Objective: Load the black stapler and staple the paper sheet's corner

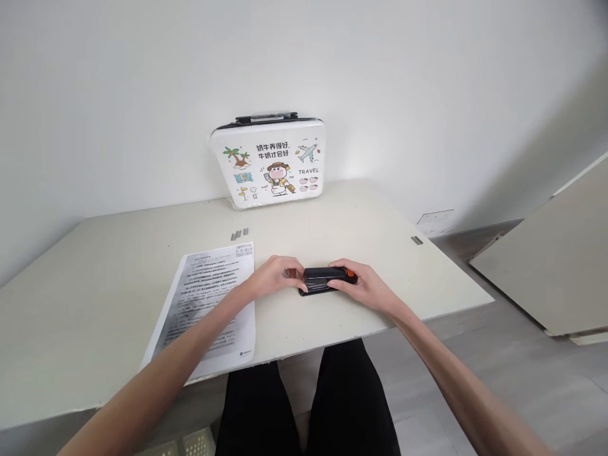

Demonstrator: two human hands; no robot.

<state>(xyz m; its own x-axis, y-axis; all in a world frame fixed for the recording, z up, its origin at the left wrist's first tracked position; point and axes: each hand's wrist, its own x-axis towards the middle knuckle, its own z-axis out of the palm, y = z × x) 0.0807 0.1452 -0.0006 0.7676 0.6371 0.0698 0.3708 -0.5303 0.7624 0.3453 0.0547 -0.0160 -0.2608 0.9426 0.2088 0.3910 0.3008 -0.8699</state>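
A black stapler (323,275) with an orange part at its right end lies on the table in front of me. My right hand (360,284) grips that right end, thumb on the near side and fingers over the top. At the stapler's left end, the thumb and fingers of my left hand (280,277) pinch its tip. Printed sheets of paper (213,297) lie to the left, partly under my left forearm. Beyond the paper are a few small grey staple strips (239,234).
A white travel case (275,161) with cartoon prints stands against the wall at the back of the pale table (95,285). Another small staple strip (417,240) lies near the right edge. A pale panel (546,266) stands on the floor at right.
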